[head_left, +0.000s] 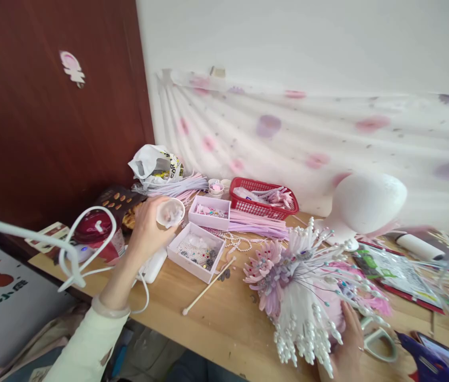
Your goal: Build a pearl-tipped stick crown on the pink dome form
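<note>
My left hand (149, 223) is wrapped round a small white cup (161, 213), tilted so that pale bits show inside. Just right of it are two white boxes: one (209, 221) with pink bits and beads, and a nearer one (192, 271) with pearls and dark beads. My right hand (347, 339) grips the beaded flower headpiece (288, 276) from its right side, its fingers partly hidden behind it. Pink and lilac petals cover the headpiece's left, and sprays of white pearls hang at its front. A thin stick (208, 285) lies between the boxes and the headpiece.
A red basket (262, 210) stands at the back, with a white foam head (369, 204) to its right. Scissors (381, 345) and a blue glue gun (427, 355) lie at the right front. A white cable (73, 260) loops at the left.
</note>
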`<state>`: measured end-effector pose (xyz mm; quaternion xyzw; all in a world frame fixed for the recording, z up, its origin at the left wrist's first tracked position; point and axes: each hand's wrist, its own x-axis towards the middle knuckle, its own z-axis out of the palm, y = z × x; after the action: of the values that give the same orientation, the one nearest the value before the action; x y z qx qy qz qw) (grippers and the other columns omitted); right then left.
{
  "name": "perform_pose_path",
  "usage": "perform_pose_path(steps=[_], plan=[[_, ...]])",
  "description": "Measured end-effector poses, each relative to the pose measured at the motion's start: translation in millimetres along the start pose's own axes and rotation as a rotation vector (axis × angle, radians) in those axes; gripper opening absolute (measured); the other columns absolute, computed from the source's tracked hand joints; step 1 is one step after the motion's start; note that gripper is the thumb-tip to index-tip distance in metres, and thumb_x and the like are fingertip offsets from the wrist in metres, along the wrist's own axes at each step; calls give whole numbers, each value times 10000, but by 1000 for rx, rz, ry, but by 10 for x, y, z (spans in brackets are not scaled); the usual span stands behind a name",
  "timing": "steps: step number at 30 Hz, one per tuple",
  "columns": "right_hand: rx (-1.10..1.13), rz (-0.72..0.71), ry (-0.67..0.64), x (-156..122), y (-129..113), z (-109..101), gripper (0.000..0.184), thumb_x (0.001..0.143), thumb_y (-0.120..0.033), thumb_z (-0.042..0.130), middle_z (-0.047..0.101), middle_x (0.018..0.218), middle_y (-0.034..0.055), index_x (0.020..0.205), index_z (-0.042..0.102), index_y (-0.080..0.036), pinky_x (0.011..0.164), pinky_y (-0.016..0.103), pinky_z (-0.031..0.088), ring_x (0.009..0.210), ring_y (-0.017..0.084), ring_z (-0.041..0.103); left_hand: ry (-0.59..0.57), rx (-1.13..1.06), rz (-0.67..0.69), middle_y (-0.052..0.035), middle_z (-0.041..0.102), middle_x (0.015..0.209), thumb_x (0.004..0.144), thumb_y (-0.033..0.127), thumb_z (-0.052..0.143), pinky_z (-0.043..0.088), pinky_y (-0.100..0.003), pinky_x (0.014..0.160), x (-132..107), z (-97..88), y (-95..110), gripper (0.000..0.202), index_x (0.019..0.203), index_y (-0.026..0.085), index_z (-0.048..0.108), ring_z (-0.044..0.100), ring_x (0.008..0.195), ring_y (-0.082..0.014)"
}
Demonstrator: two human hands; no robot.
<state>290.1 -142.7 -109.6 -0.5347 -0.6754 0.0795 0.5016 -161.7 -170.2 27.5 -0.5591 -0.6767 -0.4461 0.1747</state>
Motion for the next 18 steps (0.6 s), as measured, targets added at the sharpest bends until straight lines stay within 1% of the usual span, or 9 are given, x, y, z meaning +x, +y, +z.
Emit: perform_pose_path(steps=[2, 3, 4, 6, 8, 10, 13, 15, 18], plan=[[-7, -4, 16, -4, 40, -11, 851, 841, -577, 619, 322, 1564, 203, 1521, 324, -159, 1126, 695, 247, 1422, 467, 308, -32, -20, -123, -107, 641, 1248, 777, 360, 713, 488, -448, 1009, 37, 57, -100, 514, 1225, 239, 491, 616, 1187, -301], [-12, -15, 15, -7, 73, -24, 854, 834, -595, 616, 328, 1561, 206, 1512, 337, -159, 1130, 700, 234, 1422, 475, 303, -69, -25, -191, -122, 639, 1248, 773, 375, 712, 501, -444, 992, 64, 102, -157, 534, 1232, 226, 482, 622, 1183, -306], [-14, -23, -2, -12, 113, -43, 867, 821, -619, 615, 328, 1561, 208, 1506, 346, -160, 1134, 706, 220, 1424, 485, 295, -118, -15, -248, -138, 635, 1254, 772, 380, 707, 506, -443, 989, 96, 154, -212, 553, 1244, 210, 473, 622, 1192, -313], [4, -19, -55, -26, 202, -91, 917, 787, -664, 620, 311, 1573, 210, 1504, 341, -165, 1134, 721, 208, 1430, 505, 275, -207, 39, -316, -181, 618, 1285, 774, 366, 692, 489, -448, 1021, 165, 257, -305, 588, 1274, 162, 459, 594, 1245, -332], [27, 12, -108, -40, 271, -140, 955, 767, -666, 634, 269, 1601, 197, 1524, 308, -183, 1139, 723, 205, 1440, 510, 258, -259, 96, -339, -222, 597, 1307, 768, 335, 685, 465, -456, 1052, 230, 327, -369, 625, 1299, 101, 452, 555, 1293, -358], [22, 25, -129, -47, 296, -174, 975, 766, -614, 667, 248, 1620, 174, 1556, 262, -210, 1150, 713, 205, 1454, 503, 244, -270, 141, -361, -257, 580, 1313, 765, 326, 683, 455, -472, 1058, 279, 344, -416, 666, 1321, 50, 442, 535, 1306, -388], [-17, -38, -134, -40, 275, -176, 968, 793, -522, 675, 252, 1627, 140, 1591, 200, -247, 1152, 703, 226, 1472, 496, 220, -288, 202, -402, -267, 567, 1314, 777, 350, 678, 449, -479, 1059, 313, 309, -482, 713, 1359, 35, 413, 533, 1302, -392], [-30, -86, -91, -33, 268, -145, 908, 822, -516, 634, 277, 1619, 122, 1589, 222, -260, 1145, 707, 234, 1472, 495, 222, -329, 214, -405, -249, 555, 1343, 780, 357, 676, 437, -460, 1076, 307, 299, -525, 715, 1372, 60, 405, 520, 1321, -370], [-26, -108, -1, -15, 328, -90, 816, 838, -575, 578, 376, 1565, 117, 1549, 336, -255, 1146, 711, 224, 1456, 491, 259, -422, 195, -391, -238, 552, 1369, 766, 337, 684, 425, -438, 1091, 256, 349, -572, 705, 1365, 74, 422, 519, 1331, -353]])
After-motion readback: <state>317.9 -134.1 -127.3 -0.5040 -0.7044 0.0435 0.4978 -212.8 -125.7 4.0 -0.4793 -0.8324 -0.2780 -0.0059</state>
